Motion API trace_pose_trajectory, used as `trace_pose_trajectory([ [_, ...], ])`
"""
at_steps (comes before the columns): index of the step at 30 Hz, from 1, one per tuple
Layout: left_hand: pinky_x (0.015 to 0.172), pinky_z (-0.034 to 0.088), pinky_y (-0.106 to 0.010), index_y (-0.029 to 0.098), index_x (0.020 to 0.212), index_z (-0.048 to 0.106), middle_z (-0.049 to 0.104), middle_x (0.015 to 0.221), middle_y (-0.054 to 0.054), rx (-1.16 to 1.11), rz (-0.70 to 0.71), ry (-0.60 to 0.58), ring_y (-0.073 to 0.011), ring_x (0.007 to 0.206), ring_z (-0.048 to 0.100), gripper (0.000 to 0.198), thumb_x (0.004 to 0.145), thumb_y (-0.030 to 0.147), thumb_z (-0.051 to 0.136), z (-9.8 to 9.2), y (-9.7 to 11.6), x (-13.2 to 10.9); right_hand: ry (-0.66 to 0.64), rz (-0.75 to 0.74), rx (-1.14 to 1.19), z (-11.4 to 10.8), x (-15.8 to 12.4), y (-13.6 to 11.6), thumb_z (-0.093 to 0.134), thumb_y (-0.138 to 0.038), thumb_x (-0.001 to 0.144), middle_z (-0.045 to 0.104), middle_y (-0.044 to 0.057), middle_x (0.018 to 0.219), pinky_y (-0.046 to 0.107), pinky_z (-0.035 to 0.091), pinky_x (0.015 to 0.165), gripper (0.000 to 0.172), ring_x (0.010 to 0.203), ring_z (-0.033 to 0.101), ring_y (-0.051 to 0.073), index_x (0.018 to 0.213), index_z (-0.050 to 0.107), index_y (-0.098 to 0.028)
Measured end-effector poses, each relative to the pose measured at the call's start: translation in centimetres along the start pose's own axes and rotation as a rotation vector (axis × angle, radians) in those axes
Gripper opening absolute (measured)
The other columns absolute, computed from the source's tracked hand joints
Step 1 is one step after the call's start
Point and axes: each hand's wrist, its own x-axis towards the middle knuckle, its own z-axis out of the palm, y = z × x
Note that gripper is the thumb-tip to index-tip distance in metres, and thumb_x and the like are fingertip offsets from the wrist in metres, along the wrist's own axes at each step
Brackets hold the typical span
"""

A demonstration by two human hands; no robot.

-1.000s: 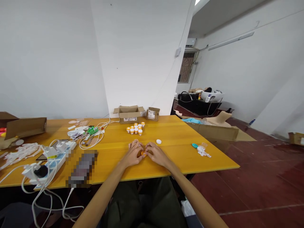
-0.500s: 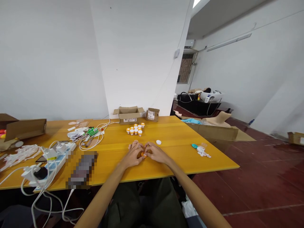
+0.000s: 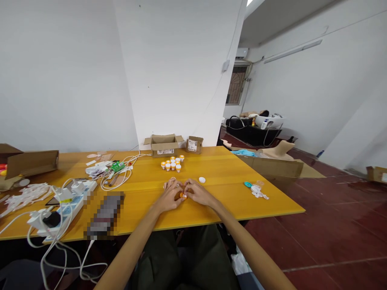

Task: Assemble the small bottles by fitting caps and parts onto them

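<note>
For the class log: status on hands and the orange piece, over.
Left hand, right hand both pinching orange piece. Hands on table. White cap lies apart.

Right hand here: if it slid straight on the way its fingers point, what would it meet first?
The right hand points left, so it would first press into the small orange piece pinched between both hands, then the left hand just behind it; they look to be touching.

Both forearms reach forward from the near side; left hand (image 3: 168,198) and right hand (image 3: 198,194) meet at the fingertips (fingers curled, pinching).
</note>
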Motion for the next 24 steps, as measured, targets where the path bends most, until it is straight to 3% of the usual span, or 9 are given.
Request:
trace_pose_trajectory([
  [24, 0.103, 0.037, -0.052, 0.027, 0.097, 0.066, 0.056, 0.125, -0.007, -0.018, -0.005, 0.006, -0.0328, 0.126, 0.039, 0.014, 0.088, 0.034, 0.059, 0.15, -0.25, 0.07, -0.011, -0.013, -0.056, -0.08, -0.09, -0.29, 0.068, -0.014, 0.081, 0.064, 0.006, 0.107, 0.038, 0.048, 0.095, 0.01, 0.11, 0.06, 0.023, 0.075, 0.068, -0.022],
])
